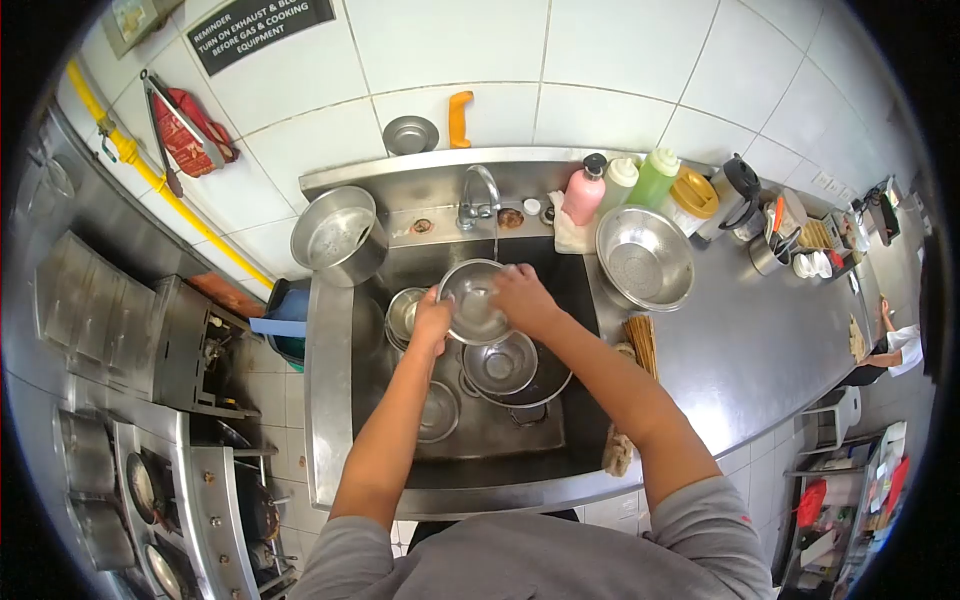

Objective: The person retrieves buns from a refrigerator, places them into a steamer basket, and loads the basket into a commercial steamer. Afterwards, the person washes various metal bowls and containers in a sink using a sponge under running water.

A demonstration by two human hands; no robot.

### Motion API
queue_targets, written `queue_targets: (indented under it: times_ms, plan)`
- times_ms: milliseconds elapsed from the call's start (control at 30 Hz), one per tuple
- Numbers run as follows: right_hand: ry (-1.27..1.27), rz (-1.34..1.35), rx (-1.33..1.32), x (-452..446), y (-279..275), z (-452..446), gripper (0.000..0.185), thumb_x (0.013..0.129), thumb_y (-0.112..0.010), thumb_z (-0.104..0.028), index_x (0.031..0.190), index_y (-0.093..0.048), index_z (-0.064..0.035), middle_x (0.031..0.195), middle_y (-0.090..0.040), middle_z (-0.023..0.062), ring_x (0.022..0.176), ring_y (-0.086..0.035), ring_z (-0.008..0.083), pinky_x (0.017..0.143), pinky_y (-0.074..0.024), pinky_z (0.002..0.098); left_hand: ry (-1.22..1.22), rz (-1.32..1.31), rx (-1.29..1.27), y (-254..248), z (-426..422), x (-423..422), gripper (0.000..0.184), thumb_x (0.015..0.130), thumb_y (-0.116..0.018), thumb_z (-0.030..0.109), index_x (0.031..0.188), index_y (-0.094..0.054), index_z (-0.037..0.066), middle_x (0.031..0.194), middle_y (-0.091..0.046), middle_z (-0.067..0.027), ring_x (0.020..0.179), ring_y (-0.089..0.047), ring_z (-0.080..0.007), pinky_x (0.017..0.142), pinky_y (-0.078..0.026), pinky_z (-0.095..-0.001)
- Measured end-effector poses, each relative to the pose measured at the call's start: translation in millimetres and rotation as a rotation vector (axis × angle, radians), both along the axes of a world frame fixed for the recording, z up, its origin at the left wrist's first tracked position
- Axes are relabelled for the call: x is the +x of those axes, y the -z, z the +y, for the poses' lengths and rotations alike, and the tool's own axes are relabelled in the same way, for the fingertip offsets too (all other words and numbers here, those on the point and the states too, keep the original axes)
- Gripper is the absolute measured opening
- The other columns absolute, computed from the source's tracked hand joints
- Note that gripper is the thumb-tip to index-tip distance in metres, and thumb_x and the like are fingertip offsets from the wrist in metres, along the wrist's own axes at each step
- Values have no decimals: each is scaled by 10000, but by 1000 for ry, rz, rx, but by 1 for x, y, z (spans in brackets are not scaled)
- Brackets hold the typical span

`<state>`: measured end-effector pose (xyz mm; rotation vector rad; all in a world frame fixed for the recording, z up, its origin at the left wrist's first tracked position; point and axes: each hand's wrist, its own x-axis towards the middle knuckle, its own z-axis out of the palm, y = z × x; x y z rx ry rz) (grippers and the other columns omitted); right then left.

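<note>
A shiny metal bowl (474, 318) is held tilted over the sink (500, 441), beneath the running faucet (480, 193). My left hand (432, 319) grips its left rim with closed fingers. At the right side of the bowl's mouth, my right hand (523, 298) is smeared by motion, so its fingers and anything in them cannot be made out. Just below, a smaller metal bowl (500, 364) rests over a two-handled pot (548, 393). More metal bowls (403, 315) lie in the sink to the left, partly behind my left hand. Another bowl (437, 412) sits lower down.
A large pot (340, 236) stands at the sink's left corner. On the right counter (740, 330) are a colander (645, 258), a pink pump bottle (584, 190), squeeze bottles (655, 178) and a bundle of sticks (641, 343). A person (893, 350) is at far right; stoves (205, 500) stand left.
</note>
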<state>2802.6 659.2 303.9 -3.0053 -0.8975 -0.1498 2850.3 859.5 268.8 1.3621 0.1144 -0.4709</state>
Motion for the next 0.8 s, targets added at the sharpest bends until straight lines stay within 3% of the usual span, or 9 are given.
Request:
queue_targets:
  times_ms: [67,133,200,233,400,467,533,700,800]
  plan:
    - [115,-384,349,-3,-29,-2,215,724,-679,-141,939,-676,-132,984,-633,89,972,-587,302,821,-448,445,-69,33,44,3,3,-7,266,940,-571,90,1192,-576,4,923,-668,-94,751,-634,-182,645,-521,-323]
    - [169,-330,594,5,-12,7,241,775,-645,-104,1014,-670,-112,969,-642,65,969,-599,260,848,-460,432,-77,74,-16,9,2,-16,252,939,-584,97,1175,-591,8,945,-674,-98,769,-642,-185,661,-528,-326]
    - [529,476,1958,8,0,18,275,848,-582,-106,1116,-639,-76,1068,-638,51,1016,-596,216,877,-479,384,-92,134,-140,13,-5,-23,225,937,-611,112,1141,-620,18,989,-686,-107,804,-657,-192,693,-542,-332]
    - [460,624,2230,-1,-2,25,306,913,-522,-147,1192,-607,-54,1113,-634,51,1033,-599,190,900,-486,340,-71,74,-105,19,-7,-27,251,975,-570,237,1132,-628,50,988,-690,-89,817,-666,-203,721,-549,-353]
    - [789,619,2442,-65,46,113,329,978,-494,-321,1243,-554,-136,1118,-639,33,987,-629,193,807,-529,408,-400,286,-541,51,4,-40,307,995,-485,351,1101,-624,98,875,-658,-23,726,-626,-171,677,-517,-307]
    - [705,855,2481,-95,55,110,287,991,-481,-279,1241,-529,-145,1117,-632,36,951,-636,188,779,-532,396,-454,-284,23,42,6,-17,199,883,-692,187,1006,-617,48,843,-645,-12,700,-576,-138,644,-487,-312]
    - [613,1111,2500,-114,57,93,251,1004,-468,-237,1238,-503,-153,1116,-625,39,916,-642,182,752,-535,384,-358,-400,157,46,38,-9,216,863,-719,196,960,-620,31,813,-636,-23,701,-560,-129,656,-475,-301]
    - [753,713,2282,-133,54,12,306,934,-620,-149,1221,-516,-135,1061,-619,33,866,-634,172,724,-528,338,85,-531,697,58,127,-15,186,803,-750,173,876,-640,43,777,-639,-101,734,-613,-182,703,-490,-333]
    - [849,572,2199,-141,69,-16,308,925,-634,-153,1212,-526,-122,1044,-625,30,851,-637,165,686,-519,328,525,-559,1100,76,142,-41,172,741,-714,117,911,-689,136,985,-691,-104,920,-651,-353,776,-518,-437]
